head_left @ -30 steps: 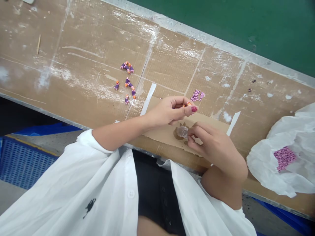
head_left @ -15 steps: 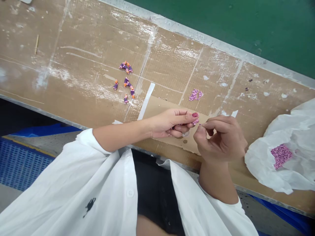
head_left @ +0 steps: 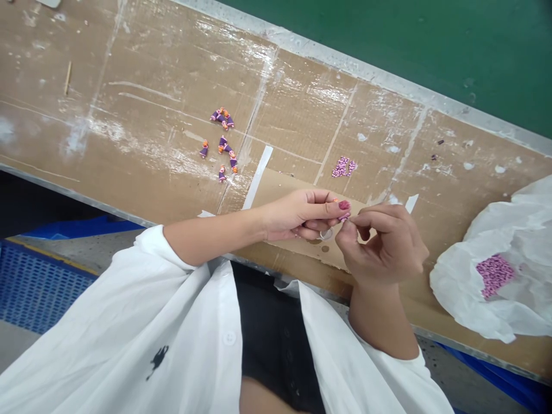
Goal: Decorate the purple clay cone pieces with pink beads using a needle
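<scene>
My left hand (head_left: pixel 308 214) is closed around a small figurine (head_left: pixel 344 217), of which only a pink-purple edge and a speck of orange show past the thumb. Fingertips of my right hand (head_left: pixel 382 238) pinch together right against the pink edge; whatever tiny piece they hold is too small to make out. Both hands are above a taped-down sheet of brown card (head_left: pixel 280 187). Beyond them lies a little patch of pink-and-dark bits (head_left: pixel 342 167). Several small purple figurines with orange tops (head_left: pixel 222 118) rest on the table to the left.
The cardboard-covered table (head_left: pixel 164 63) has glossy streaks. A crumpled white plastic bag (head_left: pixel 461 287) at the right holds a heap of pink bits (head_left: pixel 495 275). Two dark crumbs (head_left: pixel 434 157) lie at the far right, a thin stick (head_left: pixel 68 77) at the far left. A blue perforated crate (head_left: pixel 38 287) stands below.
My right fingertips have moved left and now meet the pink edge of the figurine in my left hand; a small gap showed between them before. The view has shifted slightly.
</scene>
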Action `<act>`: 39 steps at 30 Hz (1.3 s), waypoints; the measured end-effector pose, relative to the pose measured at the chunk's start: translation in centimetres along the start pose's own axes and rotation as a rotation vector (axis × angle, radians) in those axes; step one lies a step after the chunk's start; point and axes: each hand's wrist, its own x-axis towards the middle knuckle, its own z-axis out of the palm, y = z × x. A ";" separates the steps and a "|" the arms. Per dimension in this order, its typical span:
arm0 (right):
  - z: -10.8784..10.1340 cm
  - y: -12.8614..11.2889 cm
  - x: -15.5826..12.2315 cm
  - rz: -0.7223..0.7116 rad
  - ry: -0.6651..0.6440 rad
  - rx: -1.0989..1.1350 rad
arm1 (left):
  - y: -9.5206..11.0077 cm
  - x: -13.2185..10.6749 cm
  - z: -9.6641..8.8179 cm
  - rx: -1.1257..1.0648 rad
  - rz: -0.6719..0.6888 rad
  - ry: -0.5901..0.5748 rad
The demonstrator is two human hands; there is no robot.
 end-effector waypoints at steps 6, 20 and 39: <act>0.1 -0.1 0.1 -0.049 -0.008 -0.004 | 0.3 -0.2 0.0 0.051 -0.017 0.011; 0.0 1.1 -0.2 -0.075 -0.033 0.080 | 0.8 -0.5 0.1 0.120 0.055 0.024; 0.1 3.7 -1.2 -0.132 0.122 0.114 | 8.4 -2.2 -4.1 0.603 0.614 0.740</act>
